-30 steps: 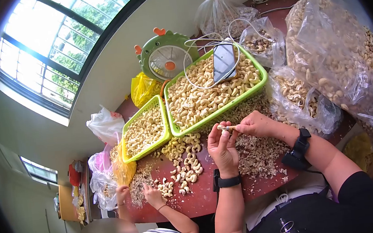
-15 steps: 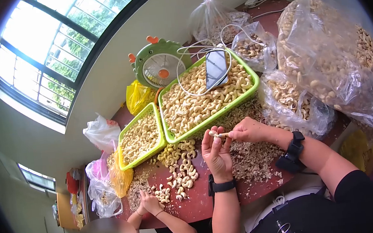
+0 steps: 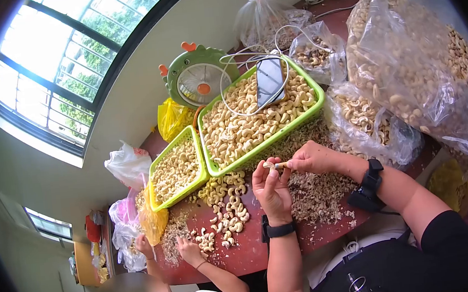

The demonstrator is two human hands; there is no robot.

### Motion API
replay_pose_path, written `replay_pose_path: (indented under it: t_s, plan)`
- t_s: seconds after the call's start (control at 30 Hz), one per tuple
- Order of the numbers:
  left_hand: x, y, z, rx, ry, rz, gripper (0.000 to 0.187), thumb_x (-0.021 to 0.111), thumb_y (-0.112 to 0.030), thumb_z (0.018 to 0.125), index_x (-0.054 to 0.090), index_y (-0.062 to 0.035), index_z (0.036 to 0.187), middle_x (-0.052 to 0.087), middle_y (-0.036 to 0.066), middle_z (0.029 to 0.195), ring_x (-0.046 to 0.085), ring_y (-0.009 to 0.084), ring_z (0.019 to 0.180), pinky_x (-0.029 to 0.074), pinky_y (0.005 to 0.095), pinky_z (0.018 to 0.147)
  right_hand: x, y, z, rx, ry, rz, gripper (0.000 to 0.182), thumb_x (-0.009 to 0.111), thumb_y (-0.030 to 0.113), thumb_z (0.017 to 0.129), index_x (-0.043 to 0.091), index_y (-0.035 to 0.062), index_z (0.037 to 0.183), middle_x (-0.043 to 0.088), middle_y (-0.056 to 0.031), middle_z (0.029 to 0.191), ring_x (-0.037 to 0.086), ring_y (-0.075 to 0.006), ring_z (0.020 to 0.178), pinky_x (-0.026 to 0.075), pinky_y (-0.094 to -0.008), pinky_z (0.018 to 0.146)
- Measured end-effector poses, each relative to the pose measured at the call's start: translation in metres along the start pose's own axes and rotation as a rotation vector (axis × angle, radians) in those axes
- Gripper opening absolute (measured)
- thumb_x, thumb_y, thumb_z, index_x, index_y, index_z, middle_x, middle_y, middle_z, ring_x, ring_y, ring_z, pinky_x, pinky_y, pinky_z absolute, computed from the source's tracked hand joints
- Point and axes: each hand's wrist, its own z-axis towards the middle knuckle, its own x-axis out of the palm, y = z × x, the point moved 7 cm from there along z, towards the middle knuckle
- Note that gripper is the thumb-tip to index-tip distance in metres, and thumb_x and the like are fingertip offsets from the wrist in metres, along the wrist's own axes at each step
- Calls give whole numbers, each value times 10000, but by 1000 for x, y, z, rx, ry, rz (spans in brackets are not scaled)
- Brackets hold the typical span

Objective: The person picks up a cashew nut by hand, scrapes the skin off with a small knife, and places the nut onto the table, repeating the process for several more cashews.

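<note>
My left hand [image 3: 273, 195] is palm up, with a cashew nut [image 3: 269, 165] pinched at its fingertips. My right hand [image 3: 314, 158] grips a small knife [image 3: 282, 165] by its light handle, and its tip meets the nut. The blade is too small to make out well. Below both hands lies a heap of brown skin scraps [image 3: 316, 197] on the red table [image 3: 255, 261]. Loose cashews [image 3: 230, 216] are spread to the left of my left hand.
Behind my hands stands a large green basket [image 3: 267, 144] of cashews with a phone [image 3: 270, 81] and white cable on top. Beside it are a smaller basket [image 3: 200, 154] and a green fan [image 3: 200, 76]. Bulky plastic bags [image 3: 411, 69] fill the right. A co-worker's hands [image 3: 190, 251] are at lower left.
My hands stay together at the nut, with only a slight shift of the knife. The co-worker's hands have separated, one moving left toward the bags.
</note>
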Motion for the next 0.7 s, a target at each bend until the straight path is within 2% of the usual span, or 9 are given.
replay_pose_path:
  t_s: [0.2, 0.53, 0.57, 0.63, 0.7]
  plan:
    - [3, -3, -2, 61, -40, 93, 278, 506, 51, 755, 518, -42, 1016, 560, 116, 1000, 545, 228, 946, 507, 379, 774, -1, -7, 2, -29, -16, -37, 428, 517, 405, 784, 608, 0, 679, 454, -46, 466, 406, -94, 451, 357, -268, 439]
    - [6, 1, -4, 126, -72, 129, 227, 530, 36, 751, 479, -22, 964, 562, 106, 919, 562, 225, 894, 503, 376, 775, -7, 2, 1, -50, -63, -60, 430, 511, 401, 784, 611, -4, 683, 465, -61, 475, 418, -103, 458, 367, -271, 449]
    - [5, -1, -4, 140, -66, 123, 227, 530, 36, 751, 479, -22, 964, 562, 106, 919, 562, 225, 894, 503, 376, 775, -6, 0, 1, -39, -70, -66, 436, 506, 402, 785, 603, -6, 664, 459, -59, 469, 415, -105, 453, 365, -273, 445]
    - [-5, 5, 0, 23, -166, 63, 213, 545, 23, 749, 480, -23, 946, 562, 106, 917, 567, 218, 875, 502, 373, 778, -7, -6, 2, -45, -73, -87, 444, 502, 403, 787, 596, -7, 646, 453, -57, 463, 412, -107, 448, 363, -276, 442]
    - [-12, -7, 1, 42, -217, 53, 187, 555, -12, 759, 481, -31, 930, 573, 97, 893, 575, 211, 861, 504, 383, 771, -11, -6, 5, -7, -96, -147, 466, 488, 403, 797, 558, -10, 592, 434, -50, 445, 402, -108, 434, 354, -279, 432]
